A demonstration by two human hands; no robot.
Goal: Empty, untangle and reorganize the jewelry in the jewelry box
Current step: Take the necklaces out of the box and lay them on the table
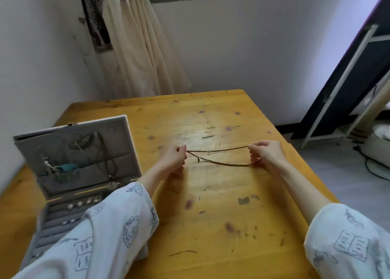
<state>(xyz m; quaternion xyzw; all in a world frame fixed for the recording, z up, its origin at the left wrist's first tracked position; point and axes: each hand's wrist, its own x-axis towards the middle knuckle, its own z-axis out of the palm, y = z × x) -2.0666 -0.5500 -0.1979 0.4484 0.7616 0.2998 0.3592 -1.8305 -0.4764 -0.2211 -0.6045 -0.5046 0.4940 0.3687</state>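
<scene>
Yellow wooden worktop (211,226), scuffed and stained, fills most of the view. Grey velvet-lined jewelry box (80,165) sits open at its left side, lid upright, partly covered by the left sleeve (101,236); dark cords (103,152) hang inside the lid, a teal item (67,167) sits in the lid pocket, small metal pieces (83,202) sit in the ring rows of the base. Left hand (172,159) and right hand (267,153) are held apart above the worktop centre, each pinching one end of a thin brown cord necklace (223,157) stretched between them. The two strands cross near the left hand. A pale bead (209,152) sits on the upper strand, a small knot (198,159) on the lower.
</scene>
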